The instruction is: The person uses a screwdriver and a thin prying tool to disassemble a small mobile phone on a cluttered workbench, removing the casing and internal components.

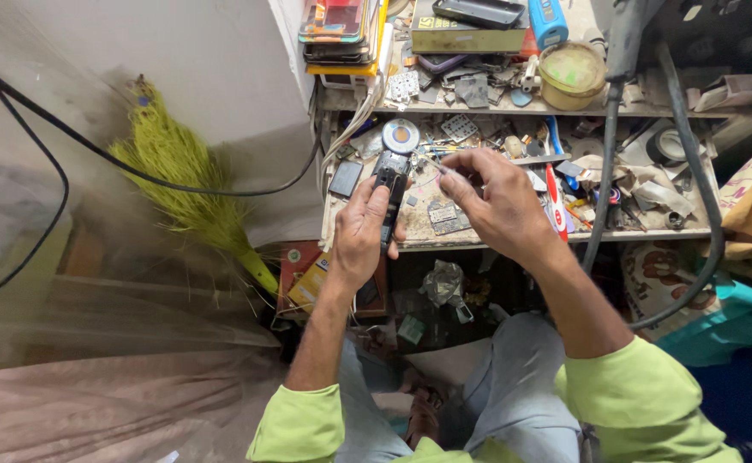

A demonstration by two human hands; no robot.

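My left hand (360, 233) grips a small black device (389, 184), a narrow phone-like body held upright over the workbench edge. My right hand (491, 197) pinches a thin metal tool (431, 163), its tip pointing at the top of the black device. Both sleeves are light green. A round silver-and-blue disc (401, 135) lies just behind the device on the cluttered workbench (530, 236).
The bench holds small parts, circuit boards (446, 218), a red-and-white tool (556, 206) and tape rolls. A shelf above carries stacked phones (339, 30) and a round tin (571, 75). Thick black cables (603, 189) hang at right. A green broom (189, 184) leans at left.
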